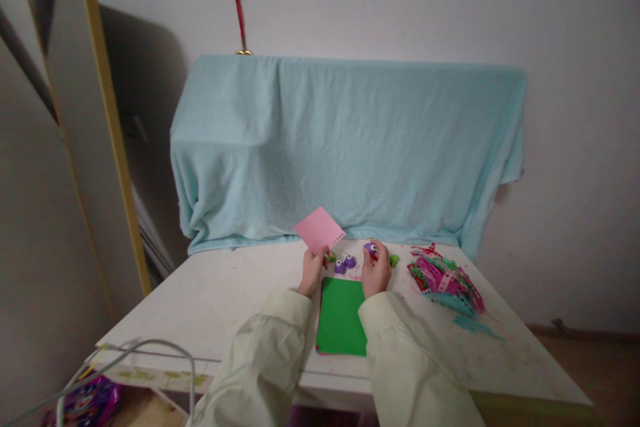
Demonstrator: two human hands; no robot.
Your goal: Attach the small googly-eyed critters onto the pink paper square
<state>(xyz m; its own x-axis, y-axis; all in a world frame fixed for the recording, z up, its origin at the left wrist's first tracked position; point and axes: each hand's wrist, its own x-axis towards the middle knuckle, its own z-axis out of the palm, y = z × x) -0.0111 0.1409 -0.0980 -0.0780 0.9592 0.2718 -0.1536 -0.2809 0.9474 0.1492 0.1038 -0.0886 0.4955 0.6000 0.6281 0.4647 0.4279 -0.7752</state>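
With the left hand (311, 271) pinching the pink paper (320, 229) aloft beyond the green sheet (341, 315), and the right hand (376, 271) closed on a purple punch (371, 250), the floppy paper may feed in crooked.

The scene is viewed from one head-worn camera, directed forward and slightly down across the white table (210, 307) toward the draped wall, from close behind.
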